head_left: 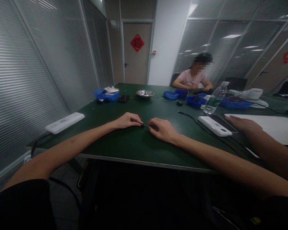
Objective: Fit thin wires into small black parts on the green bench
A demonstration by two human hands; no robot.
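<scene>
Over the green table (124, 140), my left hand (127, 121) pinches a small black piece (142, 125) between thumb and fingertips. Its exact kind is too small to make out. From that piece a thin, light-coloured rod or wire (146, 125) runs across to my right hand (162, 129), whose fingers are closed on its other end. Both hands rest low at the tabletop, a short gap apart. What lies inside the right fingers is mostly hidden.
A metal bowl (145, 94), blue trays (171, 95) and a phone (124, 98) stand farther back. White power banks (64, 123) lie at both sides. A water bottle (216, 99) stands right, near another person's hand (244, 126) on white paper. Someone (194, 76) sits across the table.
</scene>
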